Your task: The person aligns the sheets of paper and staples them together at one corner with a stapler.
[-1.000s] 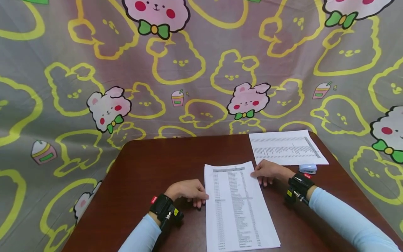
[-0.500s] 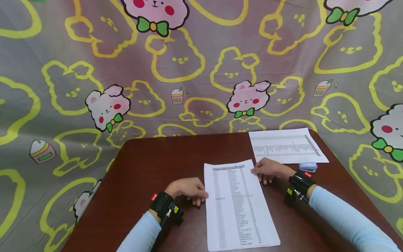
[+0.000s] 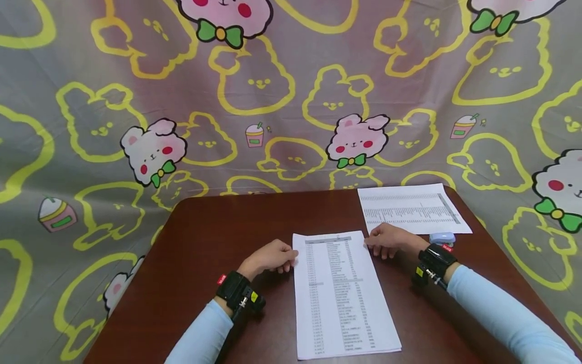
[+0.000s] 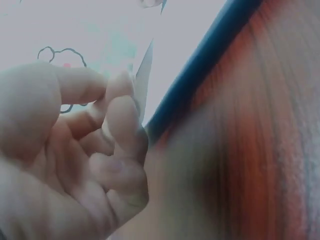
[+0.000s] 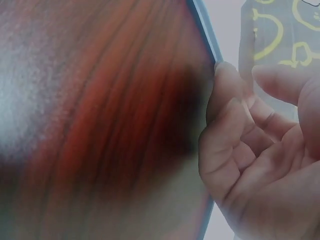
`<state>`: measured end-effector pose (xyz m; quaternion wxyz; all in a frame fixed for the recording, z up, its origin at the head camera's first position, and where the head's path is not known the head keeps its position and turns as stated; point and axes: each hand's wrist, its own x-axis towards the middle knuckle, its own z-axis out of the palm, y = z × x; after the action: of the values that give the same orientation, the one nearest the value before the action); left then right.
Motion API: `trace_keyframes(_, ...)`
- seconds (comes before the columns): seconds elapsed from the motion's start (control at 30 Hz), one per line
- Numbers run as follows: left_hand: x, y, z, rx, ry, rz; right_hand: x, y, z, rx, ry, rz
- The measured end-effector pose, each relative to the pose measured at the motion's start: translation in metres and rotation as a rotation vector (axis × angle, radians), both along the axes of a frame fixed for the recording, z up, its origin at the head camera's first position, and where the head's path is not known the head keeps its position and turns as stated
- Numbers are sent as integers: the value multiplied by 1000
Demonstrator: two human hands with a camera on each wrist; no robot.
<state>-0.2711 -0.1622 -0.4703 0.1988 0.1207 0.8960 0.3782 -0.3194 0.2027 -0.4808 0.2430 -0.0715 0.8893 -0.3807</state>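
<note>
A stack of printed paper sheets (image 3: 336, 303) lies on the table in front of me, its long sides running away from me. My left hand (image 3: 269, 258) is at its left edge near the far corner. In the left wrist view, thumb and index fingertip (image 4: 120, 82) meet beside the paper edge (image 4: 145, 85); whether paper lies between them is unclear. Across the stack, my right hand (image 3: 388, 240) touches the right edge near the far corner. Its fingers bend loosely against that edge, and the thumb (image 5: 272, 80) stands apart from the index finger in the right wrist view.
Another printed sheet (image 3: 411, 205) lies sideways at the table's far right corner. A small light-blue stapler (image 3: 442, 237) sits just in front of it, beside my right wrist. Behind the brown table (image 3: 218, 242) hangs a patterned curtain (image 3: 291, 101).
My left hand has slid away from me along the stack's left edge, toward the far corner. The right hand stays at the right edge. The stack has hardly moved.
</note>
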Motion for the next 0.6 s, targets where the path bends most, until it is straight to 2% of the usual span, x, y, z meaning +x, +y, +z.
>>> trace_keyframes(0.17, -3, 4, 5, 47, 43, 69, -4, 1, 12, -16, 15, 9)
trace_keyframes(0.27, -4, 9, 10, 58, 71, 125, -6, 5, 20, -82, 35, 16)
trace_keyframes(0.43, -5, 16, 21, 77, 122, 220, -9, 20, 34, -202, 78, -26)
trace_keyframes(0.6, -4, 22, 27, 161, 118, 243, -9, 36, 45, -242, 98, -66)
